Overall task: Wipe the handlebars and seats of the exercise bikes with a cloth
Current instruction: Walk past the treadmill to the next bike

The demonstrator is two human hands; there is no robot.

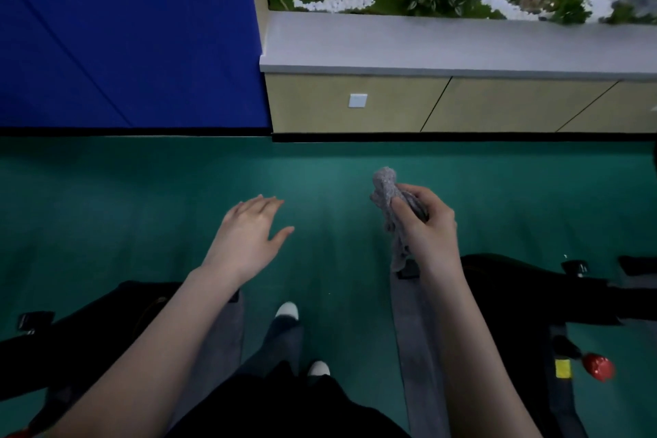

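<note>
My right hand (428, 224) is closed around a bunched grey cloth (385, 188), held in the air above the green floor. My left hand (249, 236) hovers open, palm down, fingers spread, holding nothing. A black exercise bike (540, 292) stands low at the right, with a red knob (599, 367) and a yellow label. Part of another black bike (89, 324) shows low at the left, under my left forearm. No seat or handlebar is clearly recognisable from this angle.
Green floor (142, 210) stretches ahead to a blue wall panel (124, 32) at the left and a beige cabinet (444, 103) with a grey ledge and a planter of plants at the right. My feet in white shoes (287, 309) stand between the bikes.
</note>
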